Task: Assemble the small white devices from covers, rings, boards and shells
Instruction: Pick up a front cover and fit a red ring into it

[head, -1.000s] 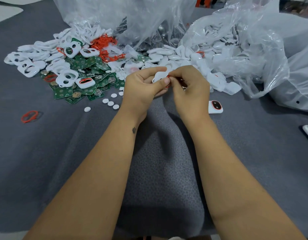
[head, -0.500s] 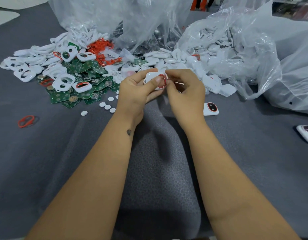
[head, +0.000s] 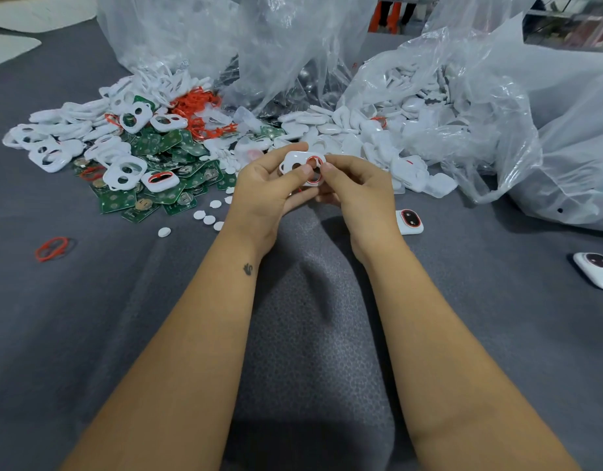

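Observation:
Both hands meet above the grey mat, holding one white cover (head: 295,162) with two openings. My left hand (head: 264,193) grips its left side, thumb on top. My right hand (head: 356,188) presses an orange ring (head: 314,169) into the cover's right opening with thumb and fingertips. Beyond them lie white covers (head: 123,171), green boards (head: 164,144), a heap of orange rings (head: 199,110) and white shells (head: 354,130). Two assembled devices rest on the mat: one (head: 409,222) beside my right wrist, another (head: 597,270) at the right edge.
Clear plastic bags (head: 497,107) full of parts rise behind and to the right. Small white discs (head: 208,215) are scattered left of my left hand. A loose orange ring (head: 52,248) lies at the left on the grey mat (head: 310,334).
The cover has been turned so its face with the orange ring shows between my fingertips; the hands stay together. The camera has shifted slightly.

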### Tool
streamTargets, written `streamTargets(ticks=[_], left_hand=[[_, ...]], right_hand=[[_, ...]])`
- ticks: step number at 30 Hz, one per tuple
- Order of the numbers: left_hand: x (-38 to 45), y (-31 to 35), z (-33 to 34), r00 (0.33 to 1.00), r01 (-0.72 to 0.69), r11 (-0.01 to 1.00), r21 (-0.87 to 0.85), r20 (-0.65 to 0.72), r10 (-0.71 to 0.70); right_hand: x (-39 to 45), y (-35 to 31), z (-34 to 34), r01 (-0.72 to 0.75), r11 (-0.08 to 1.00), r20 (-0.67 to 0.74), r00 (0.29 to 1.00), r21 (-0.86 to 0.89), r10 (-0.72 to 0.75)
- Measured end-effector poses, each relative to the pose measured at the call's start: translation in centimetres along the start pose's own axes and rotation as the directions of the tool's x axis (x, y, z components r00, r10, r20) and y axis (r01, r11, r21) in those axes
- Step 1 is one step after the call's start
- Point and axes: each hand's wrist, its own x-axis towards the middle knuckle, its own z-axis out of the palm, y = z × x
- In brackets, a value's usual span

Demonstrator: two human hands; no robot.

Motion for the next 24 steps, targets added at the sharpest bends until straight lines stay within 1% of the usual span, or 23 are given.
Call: streamTargets(ticks=[13, 24], left_hand=[[-0.05, 0.21, 0.34, 0.999, 0.018, 0.999, 0.027, 0.03, -0.019], [-0.16, 0.3, 0.46, 1.0, 0.017, 0.996, 0.091, -0.004, -0.017]], right_hand=[[-0.05, -0.3, -0.12, -0.057, 0.995, 0.034, 0.998, 0.087, 0.054], [0.1, 0.07, -0.2, -0.074, 0.997, 0.019, 0.997, 0.022, 0.074]])
